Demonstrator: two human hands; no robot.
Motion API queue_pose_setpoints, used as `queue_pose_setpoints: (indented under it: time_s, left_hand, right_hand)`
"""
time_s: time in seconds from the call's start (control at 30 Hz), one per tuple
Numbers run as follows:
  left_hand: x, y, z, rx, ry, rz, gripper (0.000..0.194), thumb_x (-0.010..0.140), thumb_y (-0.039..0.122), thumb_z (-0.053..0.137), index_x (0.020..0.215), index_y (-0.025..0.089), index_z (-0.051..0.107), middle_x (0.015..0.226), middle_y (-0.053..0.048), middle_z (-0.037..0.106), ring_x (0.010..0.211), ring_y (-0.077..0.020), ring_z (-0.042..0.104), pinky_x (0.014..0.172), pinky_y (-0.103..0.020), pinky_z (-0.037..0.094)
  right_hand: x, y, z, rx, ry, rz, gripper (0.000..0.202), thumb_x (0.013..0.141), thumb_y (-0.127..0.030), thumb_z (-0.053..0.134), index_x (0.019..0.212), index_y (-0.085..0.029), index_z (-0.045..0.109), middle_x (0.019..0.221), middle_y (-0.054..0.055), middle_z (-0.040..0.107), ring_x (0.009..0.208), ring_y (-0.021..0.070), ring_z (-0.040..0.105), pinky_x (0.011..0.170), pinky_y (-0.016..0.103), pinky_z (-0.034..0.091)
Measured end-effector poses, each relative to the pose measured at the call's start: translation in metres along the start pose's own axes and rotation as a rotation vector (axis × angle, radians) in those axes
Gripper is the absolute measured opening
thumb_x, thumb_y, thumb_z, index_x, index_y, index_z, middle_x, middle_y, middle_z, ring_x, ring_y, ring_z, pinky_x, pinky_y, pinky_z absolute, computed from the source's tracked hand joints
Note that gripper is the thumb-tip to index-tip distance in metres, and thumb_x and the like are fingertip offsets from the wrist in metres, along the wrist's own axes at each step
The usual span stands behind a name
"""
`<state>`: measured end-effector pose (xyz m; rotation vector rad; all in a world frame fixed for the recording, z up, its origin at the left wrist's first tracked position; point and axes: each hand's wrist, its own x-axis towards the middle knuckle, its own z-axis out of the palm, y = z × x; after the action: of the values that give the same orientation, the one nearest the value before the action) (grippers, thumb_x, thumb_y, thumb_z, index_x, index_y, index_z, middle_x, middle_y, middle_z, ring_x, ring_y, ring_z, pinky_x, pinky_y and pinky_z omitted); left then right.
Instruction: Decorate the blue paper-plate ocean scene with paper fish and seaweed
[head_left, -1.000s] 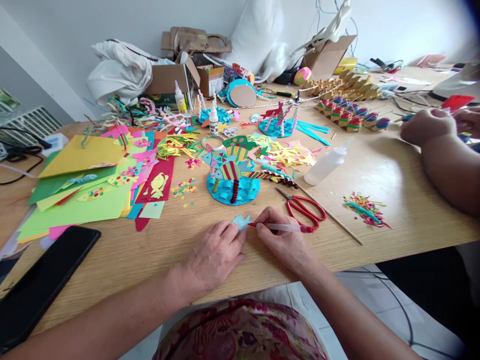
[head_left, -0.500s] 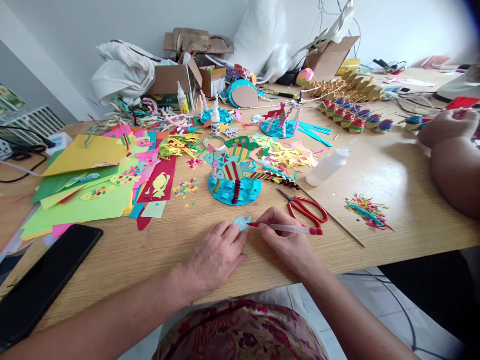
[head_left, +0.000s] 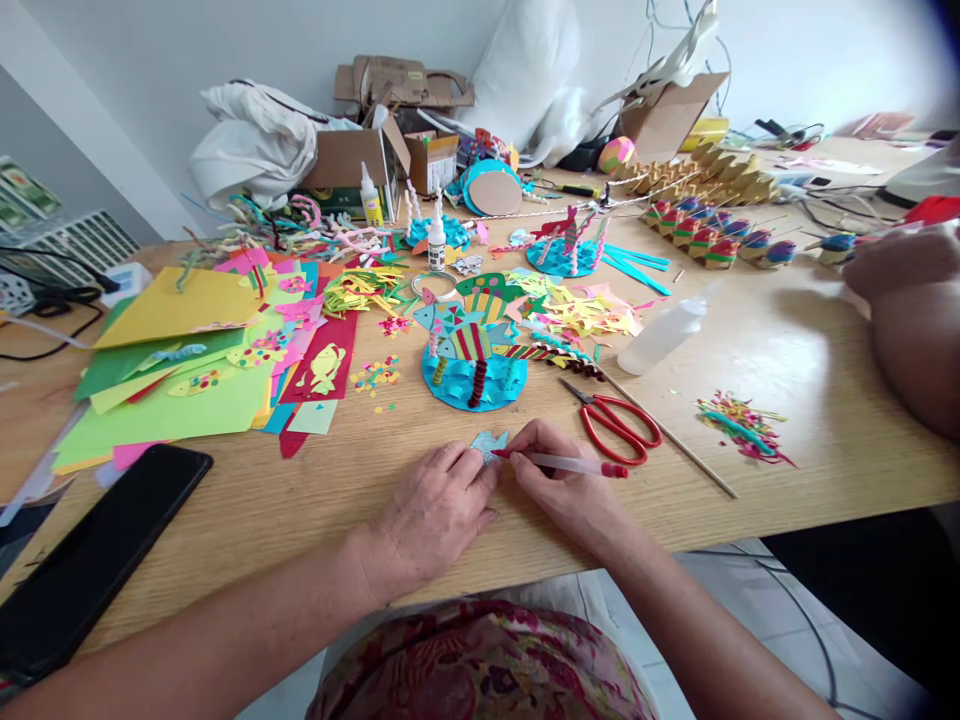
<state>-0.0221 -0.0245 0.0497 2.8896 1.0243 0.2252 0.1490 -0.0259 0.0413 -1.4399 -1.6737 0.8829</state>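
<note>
A small light-blue paper fish (head_left: 487, 444) lies on the wooden table near its front edge. My left hand (head_left: 442, 500) presses on the fish's left part with its fingers together, covering some of it. Pinched in my right hand (head_left: 559, 480) is a pen (head_left: 559, 463) with a clear barrel and red ends, its tip at the fish's right side. Just beyond stands a blue round base (head_left: 474, 390) carrying striped and patterned paper fish (head_left: 471, 343). Red-handled scissors (head_left: 619, 425) lie to the right of my right hand, beside a thin wooden stick (head_left: 686, 449).
Coloured paper sheets (head_left: 172, 390) and a black phone (head_left: 105, 550) lie at the left. A clear bottle (head_left: 664, 335) and a pile of scraps (head_left: 742, 428) are at the right. Another person's arm (head_left: 911, 320) rests at the right edge.
The pen in my right hand has shifted, its rear end now further left and slightly lower. The whole view has moved slightly, and my left hand stays on the fish.
</note>
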Motion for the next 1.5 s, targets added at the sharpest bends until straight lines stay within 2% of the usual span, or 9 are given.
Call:
queue_pose_setpoints:
  time_s: [0.9, 1.13, 1.5]
  left_hand:
    - [-0.0006, 0.0000, -0.0007, -0.032, -0.006, 0.012, 0.027, 0.084, 0.025, 0.050, 0.108, 0.013, 0.050, 0.097, -0.006, 0.051, 0.093, -0.0231, 0.046, 0.082, -0.039, 0.044]
    - [-0.0003, -0.0012, 0.0006, -0.014, 0.008, 0.020, 0.031, 0.083, 0.025, 0.051, 0.112, 0.012, 0.049, 0.094, -0.006, 0.051, 0.092, -0.0229, 0.046, 0.081, -0.037, 0.044]
    - [-0.0015, -0.0002, -0.0006, 0.001, 0.013, 0.025, 0.026, 0.083, 0.025, 0.052, 0.106, 0.014, 0.051, 0.094, -0.006, 0.051, 0.091, -0.0227, 0.046, 0.081, -0.037, 0.044]
  right_hand:
    - [0.0012, -0.0003, 0.0005, -0.046, -0.006, 0.004, 0.006, 0.074, -0.017, 0.046, 0.070, -0.020, 0.049, 0.060, -0.004, 0.053, 0.053, 0.0099, 0.048, 0.050, 0.021, 0.035]
    - [0.0001, -0.0008, -0.0001, -0.047, 0.011, 0.001, 0.006, 0.074, -0.018, 0.046, 0.068, -0.020, 0.048, 0.059, -0.003, 0.053, 0.053, 0.0103, 0.048, 0.049, 0.022, 0.034]
    - [-0.0004, -0.0006, -0.0013, -0.004, -0.004, 0.001, 0.007, 0.074, -0.017, 0.046, 0.068, -0.020, 0.048, 0.058, -0.004, 0.052, 0.051, 0.0095, 0.047, 0.048, 0.021, 0.034]
